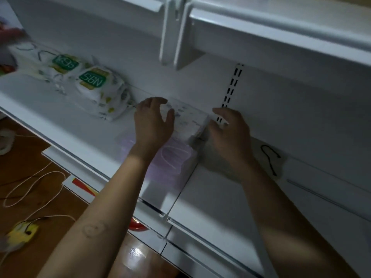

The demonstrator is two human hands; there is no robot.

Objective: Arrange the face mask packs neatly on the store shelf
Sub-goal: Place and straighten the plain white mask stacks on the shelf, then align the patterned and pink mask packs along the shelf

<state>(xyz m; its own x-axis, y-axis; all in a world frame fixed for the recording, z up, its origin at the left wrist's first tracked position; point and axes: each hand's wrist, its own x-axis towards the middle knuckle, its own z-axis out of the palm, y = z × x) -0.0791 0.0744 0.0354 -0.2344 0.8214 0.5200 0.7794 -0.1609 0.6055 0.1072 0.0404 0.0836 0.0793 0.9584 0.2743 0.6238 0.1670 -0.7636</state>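
Note:
A white patterned face mask pack (188,121) lies against the back wall of the white shelf (60,109), between my two hands. My left hand (153,123) rests on its left end with fingers spread. On its right end sits my right hand (230,133), fingers curled at the edge. A pale purple mask pack (172,161) lies flat in front of it, partly under my left wrist. Two N95 packs with green labels (94,79) (64,62) lean at the shelf's back left. The frame is blurred.
A mask with a black ear loop (270,159) lies on the shelf to the right. The upper shelf and its bracket (174,37) overhang close above. A slotted upright (230,89) runs behind my right hand. On the wooden floor lie cords (30,189) and a yellow mask pack (22,234).

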